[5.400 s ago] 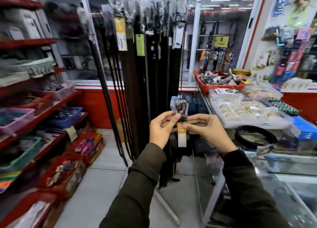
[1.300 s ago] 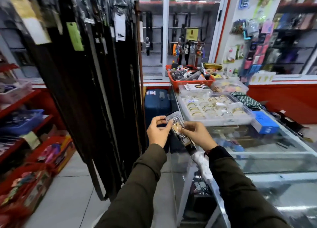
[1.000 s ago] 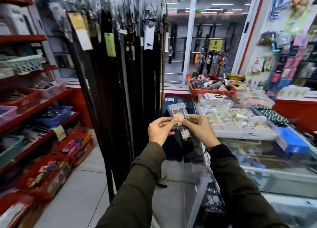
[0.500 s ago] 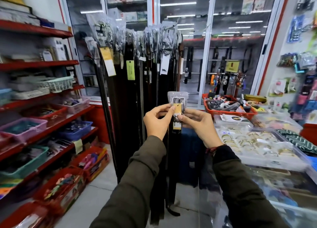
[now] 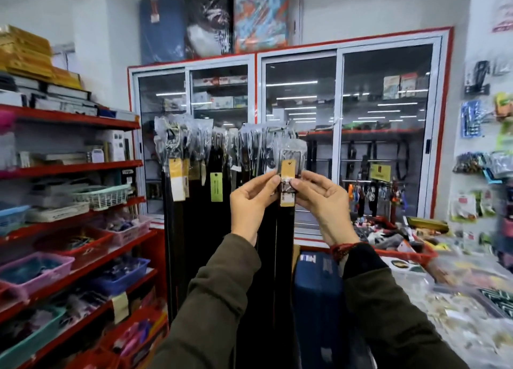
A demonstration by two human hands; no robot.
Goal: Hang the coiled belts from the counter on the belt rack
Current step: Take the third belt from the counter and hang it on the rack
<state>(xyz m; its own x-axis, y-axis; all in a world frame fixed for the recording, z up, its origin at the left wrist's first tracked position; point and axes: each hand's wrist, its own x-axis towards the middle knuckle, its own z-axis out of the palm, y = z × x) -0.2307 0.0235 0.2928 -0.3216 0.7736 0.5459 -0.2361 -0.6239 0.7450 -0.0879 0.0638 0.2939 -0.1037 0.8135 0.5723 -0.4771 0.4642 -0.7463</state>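
A glass-fronted cabinet (image 5: 341,135) with a red frame fills the back wall, and rolled mats (image 5: 222,18) stand on top of it. Red shelves (image 5: 77,168) run down the left side, loaded with boxes and plastic baskets. At the right edge is the table (image 5: 455,291), its top crowded with trays of small goods and blurred in this view. In front of the cabinet stands the belt rack (image 5: 280,128), with a row of dark belts (image 5: 200,229) hanging straight down from it, their buckles in clear plastic sleeves and paper tags dangling below. Both hands are raised near the right end of that row, at buckle height, and hold one belt (image 5: 286,257) between them; its strap drops down between the forearms, which wear dark olive sleeves. The left hand (image 5: 251,202) has its thumb and forefinger pressed together on the left edge of the belt just below the bagged buckle (image 5: 290,153), the other fingers curled loosely. The right hand (image 5: 322,196) pinches the opposite edge the same way, fingertips closed on the strap. A yellow tag (image 5: 287,182) hangs in front of the strap between the two sets of fingertips. A red cord (image 5: 342,249) circles the right wrist. Whether the buckle sits on a rack hook cannot be told.
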